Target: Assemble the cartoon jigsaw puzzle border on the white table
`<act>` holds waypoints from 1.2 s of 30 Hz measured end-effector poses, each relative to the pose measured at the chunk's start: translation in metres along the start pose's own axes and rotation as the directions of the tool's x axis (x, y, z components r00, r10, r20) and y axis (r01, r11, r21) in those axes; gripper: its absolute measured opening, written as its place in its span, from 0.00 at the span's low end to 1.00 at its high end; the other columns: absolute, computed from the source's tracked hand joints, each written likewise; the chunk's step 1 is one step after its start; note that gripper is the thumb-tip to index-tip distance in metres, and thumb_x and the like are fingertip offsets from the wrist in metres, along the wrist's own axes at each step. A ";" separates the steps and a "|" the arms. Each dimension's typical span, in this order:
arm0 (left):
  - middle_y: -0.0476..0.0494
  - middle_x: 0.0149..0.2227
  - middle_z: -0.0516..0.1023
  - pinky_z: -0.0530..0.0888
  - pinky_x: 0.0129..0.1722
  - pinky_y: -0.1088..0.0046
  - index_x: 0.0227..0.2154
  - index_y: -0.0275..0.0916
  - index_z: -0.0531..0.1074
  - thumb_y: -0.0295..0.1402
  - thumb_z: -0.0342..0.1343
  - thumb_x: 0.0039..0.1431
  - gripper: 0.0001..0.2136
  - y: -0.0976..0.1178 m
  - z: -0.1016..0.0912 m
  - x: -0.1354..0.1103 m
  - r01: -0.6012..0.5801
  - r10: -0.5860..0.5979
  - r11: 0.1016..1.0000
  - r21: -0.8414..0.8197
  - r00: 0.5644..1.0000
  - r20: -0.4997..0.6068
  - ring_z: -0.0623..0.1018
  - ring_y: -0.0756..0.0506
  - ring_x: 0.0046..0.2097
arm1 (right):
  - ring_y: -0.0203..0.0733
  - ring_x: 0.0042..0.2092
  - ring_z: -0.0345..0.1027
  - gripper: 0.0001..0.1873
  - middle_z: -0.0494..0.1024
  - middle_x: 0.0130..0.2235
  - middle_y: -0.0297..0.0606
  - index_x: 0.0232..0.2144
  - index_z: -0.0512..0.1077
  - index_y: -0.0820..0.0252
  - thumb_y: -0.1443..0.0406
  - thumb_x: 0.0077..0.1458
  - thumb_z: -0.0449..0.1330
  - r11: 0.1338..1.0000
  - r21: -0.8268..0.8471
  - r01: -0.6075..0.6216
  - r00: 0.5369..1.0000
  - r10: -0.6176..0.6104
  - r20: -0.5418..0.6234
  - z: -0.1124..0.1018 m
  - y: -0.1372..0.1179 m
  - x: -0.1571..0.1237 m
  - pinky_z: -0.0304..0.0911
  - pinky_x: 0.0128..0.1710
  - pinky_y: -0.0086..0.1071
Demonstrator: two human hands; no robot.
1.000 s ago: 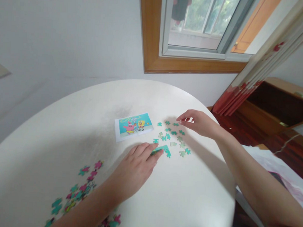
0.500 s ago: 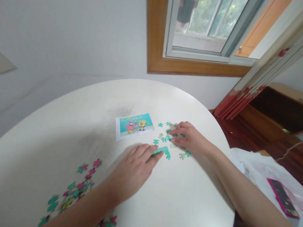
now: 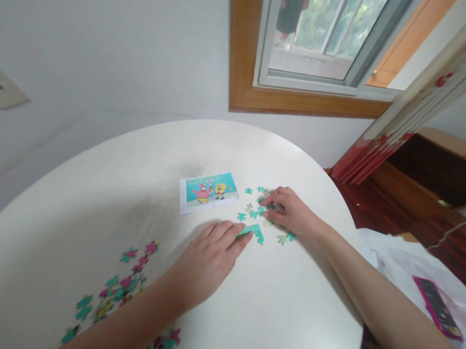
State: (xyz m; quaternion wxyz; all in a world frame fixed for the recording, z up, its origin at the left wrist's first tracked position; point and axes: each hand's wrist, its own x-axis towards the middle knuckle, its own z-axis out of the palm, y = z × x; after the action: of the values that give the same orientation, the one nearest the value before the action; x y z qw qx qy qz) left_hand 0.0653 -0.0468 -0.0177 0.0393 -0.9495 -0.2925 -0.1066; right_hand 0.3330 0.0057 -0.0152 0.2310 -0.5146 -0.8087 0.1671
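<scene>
My left hand (image 3: 211, 255) lies palm down with its fingers stretched over a joined strip of teal puzzle pieces (image 3: 257, 229); part of the strip is hidden beneath the fingers. To its right, my right hand (image 3: 289, 209) reaches over a group of loose teal and pale green puzzle pieces (image 3: 253, 214). Its thumb and forefinger are apart at the tips, close to the pieces, and no held piece shows. Some pieces are covered by that hand. Behind the left hand is a printed picture card (image 3: 210, 191) of cartoon figures on a teal background.
A larger pile of pink, teal and yellow puzzle pieces (image 3: 118, 292) spreads at the left front, partly behind my left forearm. The round white table (image 3: 290, 298) curves near the wall and window. At the right, a pink-edged phone (image 3: 437, 308) lies on white plastic.
The whole view has shifted slightly. Both hands keep nearly the same place over the puzzle pieces, with no piece visibly picked up or moved.
</scene>
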 end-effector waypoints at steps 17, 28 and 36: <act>0.41 0.58 0.72 0.63 0.59 0.58 0.59 0.40 0.66 0.27 0.54 0.66 0.20 0.000 0.003 0.000 0.002 -0.002 1.000 0.023 1.000 -0.010 0.69 0.39 0.57 | 0.47 0.46 0.63 0.11 0.73 0.42 0.42 0.42 0.79 0.54 0.61 0.58 0.63 0.988 -0.141 0.068 0.998 -0.067 0.012 0.008 -0.025 0.000 0.58 0.48 0.41; 0.42 0.59 0.71 0.65 0.58 0.57 0.60 0.40 0.66 0.26 0.52 0.65 0.21 0.000 0.003 -0.001 0.007 -0.007 1.000 0.010 1.000 0.014 0.68 0.39 0.57 | 0.46 0.44 0.65 0.10 0.74 0.39 0.41 0.39 0.77 0.57 0.68 0.52 0.65 0.996 -0.021 0.087 0.996 -0.088 -0.018 0.009 -0.020 0.002 0.60 0.48 0.40; 0.41 0.58 0.71 0.65 0.59 0.57 0.59 0.40 0.66 0.25 0.51 0.66 0.20 0.000 0.002 0.000 0.002 -0.002 1.000 0.008 1.000 0.000 0.69 0.39 0.57 | 0.43 0.42 0.67 0.08 0.77 0.37 0.38 0.34 0.74 0.59 0.73 0.49 0.63 0.990 0.073 0.123 0.992 -0.121 -0.036 0.010 -0.022 0.003 0.59 0.47 0.37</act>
State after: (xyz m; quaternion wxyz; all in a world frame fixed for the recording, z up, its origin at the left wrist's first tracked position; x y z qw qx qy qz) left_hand 0.0660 -0.0466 -0.0194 0.0430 -0.9490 -0.2939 -0.1055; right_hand 0.3095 -0.0009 -0.0115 0.2727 -0.4577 -0.8280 0.1748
